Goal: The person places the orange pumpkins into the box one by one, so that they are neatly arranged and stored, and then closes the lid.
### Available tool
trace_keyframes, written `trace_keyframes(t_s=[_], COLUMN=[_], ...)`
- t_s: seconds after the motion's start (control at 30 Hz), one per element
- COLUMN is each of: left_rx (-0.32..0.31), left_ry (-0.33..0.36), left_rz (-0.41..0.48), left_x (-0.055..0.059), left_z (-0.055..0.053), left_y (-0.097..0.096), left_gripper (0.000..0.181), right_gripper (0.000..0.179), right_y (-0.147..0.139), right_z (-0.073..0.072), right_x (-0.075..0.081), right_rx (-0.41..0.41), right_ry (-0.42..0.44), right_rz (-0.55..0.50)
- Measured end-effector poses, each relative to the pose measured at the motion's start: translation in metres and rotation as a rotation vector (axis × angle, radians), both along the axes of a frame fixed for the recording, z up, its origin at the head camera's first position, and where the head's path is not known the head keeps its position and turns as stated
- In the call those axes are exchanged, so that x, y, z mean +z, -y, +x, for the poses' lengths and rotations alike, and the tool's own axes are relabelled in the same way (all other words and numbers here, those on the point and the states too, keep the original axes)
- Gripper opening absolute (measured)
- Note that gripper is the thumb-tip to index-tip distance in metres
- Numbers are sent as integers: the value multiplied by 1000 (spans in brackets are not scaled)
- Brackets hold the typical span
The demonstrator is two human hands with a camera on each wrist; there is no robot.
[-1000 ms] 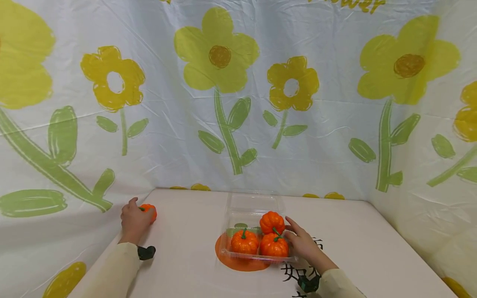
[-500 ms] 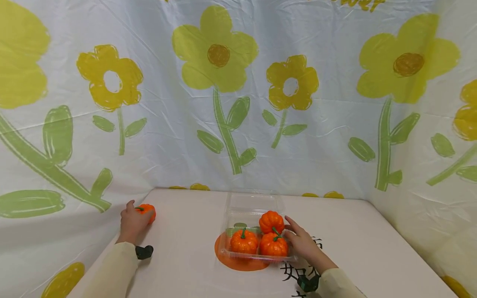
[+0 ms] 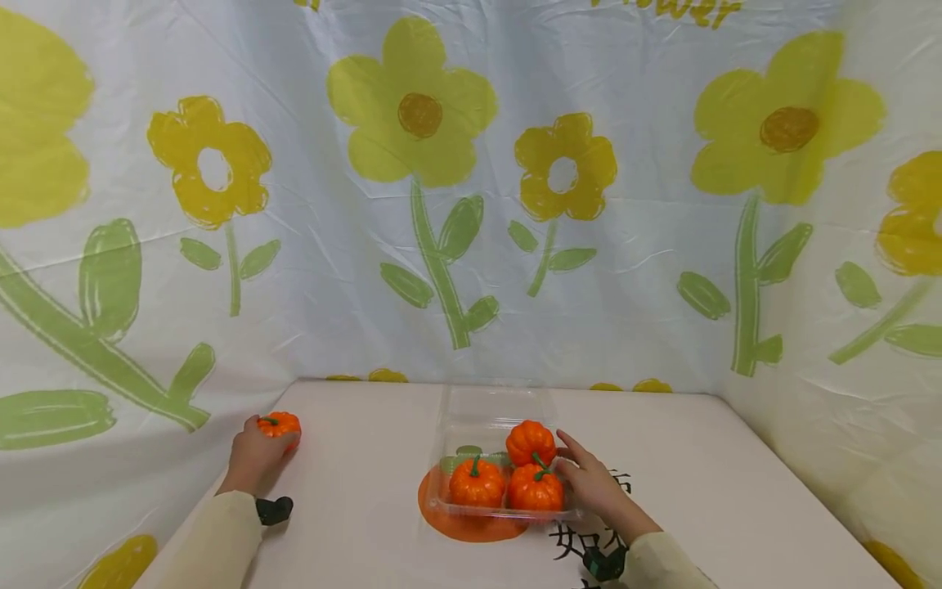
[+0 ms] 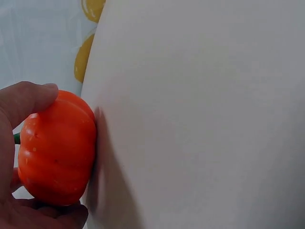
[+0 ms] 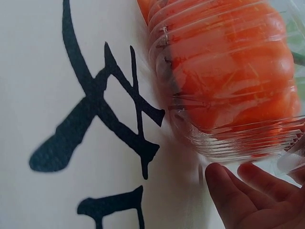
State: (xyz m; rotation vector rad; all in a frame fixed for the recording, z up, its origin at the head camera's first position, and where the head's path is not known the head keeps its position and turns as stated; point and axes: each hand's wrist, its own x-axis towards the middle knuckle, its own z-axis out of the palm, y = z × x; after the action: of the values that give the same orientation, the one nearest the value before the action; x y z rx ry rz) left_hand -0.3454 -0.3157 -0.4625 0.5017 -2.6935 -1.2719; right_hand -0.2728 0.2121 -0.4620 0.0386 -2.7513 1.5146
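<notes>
Around the middle of the desk (image 3: 353, 515), three orange pumpkins (image 3: 535, 489) sit in a clear box (image 3: 508, 513), the right hand (image 3: 594, 486) at its side, fingers loosely extended, seemingly touching it; farther off, by the desk's left edge, the left hand (image 3: 253, 455) grips another pumpkin (image 4: 57, 148), thumb and fingers curled round it; behind hangs a flowered curtain (image 3: 331, 278)

Head view evenly lit. Wrist cams dimmer: left, shadow beside orange pumpkin (image 4: 57, 148), lower left; right, glare on clear clamshell (image 5: 219, 140), upper right.
</notes>
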Motion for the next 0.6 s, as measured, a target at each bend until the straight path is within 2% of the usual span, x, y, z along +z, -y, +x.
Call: trace_keyframes(t_s=[0.23,0.6], left_rx=[30,-8], left_ry=[-54,-89], left_rz=[-6,-10], left_x=[4,0], left_z=[0,-11], left_y=[-3,-3], left_gripper=[90,92], right_gripper=[59,59], right_y=[1,1], right_z=[0,0], right_x=[1,0], right_rx=[-2,2], right_ry=[-12,0], right_rz=[3,-1])
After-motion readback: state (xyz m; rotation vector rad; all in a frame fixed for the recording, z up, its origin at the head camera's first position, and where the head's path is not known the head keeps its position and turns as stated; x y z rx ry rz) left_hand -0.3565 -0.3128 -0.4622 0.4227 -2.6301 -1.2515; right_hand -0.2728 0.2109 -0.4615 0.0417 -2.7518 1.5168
